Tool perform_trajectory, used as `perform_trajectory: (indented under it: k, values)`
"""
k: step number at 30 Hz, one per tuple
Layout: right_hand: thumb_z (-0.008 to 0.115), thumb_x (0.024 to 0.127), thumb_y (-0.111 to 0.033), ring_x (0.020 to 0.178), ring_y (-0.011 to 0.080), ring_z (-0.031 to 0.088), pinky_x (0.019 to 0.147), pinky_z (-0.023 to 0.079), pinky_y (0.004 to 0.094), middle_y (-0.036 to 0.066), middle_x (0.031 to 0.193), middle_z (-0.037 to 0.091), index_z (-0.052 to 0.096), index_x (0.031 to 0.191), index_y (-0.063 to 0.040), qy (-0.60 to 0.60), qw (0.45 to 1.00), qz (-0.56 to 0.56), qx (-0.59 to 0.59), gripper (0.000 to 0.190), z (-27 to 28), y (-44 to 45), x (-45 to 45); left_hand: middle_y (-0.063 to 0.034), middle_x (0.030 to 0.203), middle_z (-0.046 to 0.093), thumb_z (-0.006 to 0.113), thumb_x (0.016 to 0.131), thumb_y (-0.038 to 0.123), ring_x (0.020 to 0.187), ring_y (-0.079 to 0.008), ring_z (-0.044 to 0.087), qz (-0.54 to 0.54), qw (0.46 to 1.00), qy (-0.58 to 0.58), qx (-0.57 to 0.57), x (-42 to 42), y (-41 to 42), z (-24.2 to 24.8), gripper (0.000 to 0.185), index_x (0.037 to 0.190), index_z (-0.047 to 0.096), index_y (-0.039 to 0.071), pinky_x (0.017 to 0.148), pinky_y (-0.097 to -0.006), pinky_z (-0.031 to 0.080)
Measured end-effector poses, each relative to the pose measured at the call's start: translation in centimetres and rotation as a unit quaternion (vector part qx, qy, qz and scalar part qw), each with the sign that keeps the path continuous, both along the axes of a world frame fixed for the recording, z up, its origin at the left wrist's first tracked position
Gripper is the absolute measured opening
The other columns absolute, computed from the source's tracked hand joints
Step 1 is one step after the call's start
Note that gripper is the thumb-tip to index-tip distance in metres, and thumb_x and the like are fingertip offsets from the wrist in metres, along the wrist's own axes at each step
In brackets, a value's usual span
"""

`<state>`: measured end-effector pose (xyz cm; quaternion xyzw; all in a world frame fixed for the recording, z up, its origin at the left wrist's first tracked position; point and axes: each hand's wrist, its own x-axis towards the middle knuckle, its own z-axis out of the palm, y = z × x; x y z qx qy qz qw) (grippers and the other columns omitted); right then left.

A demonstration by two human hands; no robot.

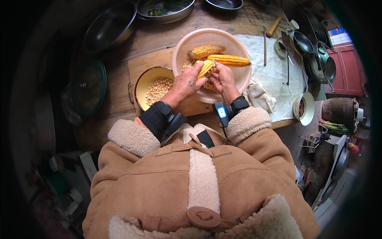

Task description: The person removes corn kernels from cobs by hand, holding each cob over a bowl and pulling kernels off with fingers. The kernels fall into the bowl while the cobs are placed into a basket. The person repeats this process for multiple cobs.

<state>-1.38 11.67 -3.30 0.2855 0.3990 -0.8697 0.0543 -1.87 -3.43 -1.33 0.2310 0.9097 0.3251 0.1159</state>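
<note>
Over a pink plastic basket (247,80), my left hand (187,81) grips a yellow corn cob (206,70), its thumb along the upper side. My right hand (223,78) is at the cob's other end, fingers curled against it; its fingertips are partly hidden. Beyond the hands, a full corn cob (229,60) and another cob (206,51) lie in the basket. More cobs and kernels show beneath them. Left of the basket, an enamel bowl (142,80) with a yellow inside holds loose corn kernels (159,89).
A wooden cutting board (135,66) lies under the bowl and basket. At the right, a white cloth (253,44) carries a metal rod (265,47) and a crumpled rag (260,95). Metal basins (167,18) stand at the far edge; an enamel bowl (309,109) sits at the right corner.
</note>
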Motion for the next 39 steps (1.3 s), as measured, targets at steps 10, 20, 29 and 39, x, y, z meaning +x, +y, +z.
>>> perform_trajectory:
  k: [10,20,29,39]
  values:
    - [0.049,0.083,-0.013,0.082,0.0203,0.060,0.065,0.054,0.0329,0.012,0.095,0.058,0.051,0.103,0.002,0.000,0.999,0.038,-0.025,0.025,-0.3,0.9,-0.2,-0.0181,0.111,0.052,0.059,0.078,0.032,0.100,-0.0326,0.052,0.000,1.000,-0.010,0.009,-0.3,-0.3,-0.4,0.057,0.126,0.037,0.011,0.082,-0.0376,0.044]
    - [0.048,0.082,-0.010,0.071,0.0191,0.062,0.058,0.054,0.0304,0.012,0.086,0.060,0.053,0.096,0.003,0.006,0.994,0.050,0.097,0.020,-0.3,0.3,-0.6,-0.0164,0.099,0.054,0.058,0.078,0.033,0.089,-0.0335,0.055,-0.026,0.999,0.016,-0.041,0.0,-0.3,0.1,0.056,0.127,0.036,0.018,0.074,-0.0396,0.046]
    - [0.048,0.080,-0.001,0.065,0.0170,0.061,0.052,0.054,0.0290,0.011,0.083,0.060,0.057,0.091,0.003,-0.007,0.986,0.028,0.166,0.016,-2.0,0.2,-0.6,-0.0167,0.096,0.054,0.058,0.078,0.035,0.087,-0.0340,0.055,-0.020,0.999,0.028,-0.040,0.1,-0.1,0.3,0.057,0.128,0.036,0.018,0.073,-0.0403,0.047]
    - [0.047,0.079,-0.005,0.077,0.0184,0.061,0.061,0.055,0.0326,0.010,0.086,0.060,0.057,0.094,0.002,-0.022,1.000,0.012,0.006,0.019,0.2,1.0,0.2,-0.0183,0.104,0.054,0.057,0.079,0.035,0.093,-0.0345,0.054,-0.030,0.999,0.009,-0.009,-0.3,-0.5,-0.2,0.056,0.127,0.037,0.014,0.077,-0.0392,0.046]
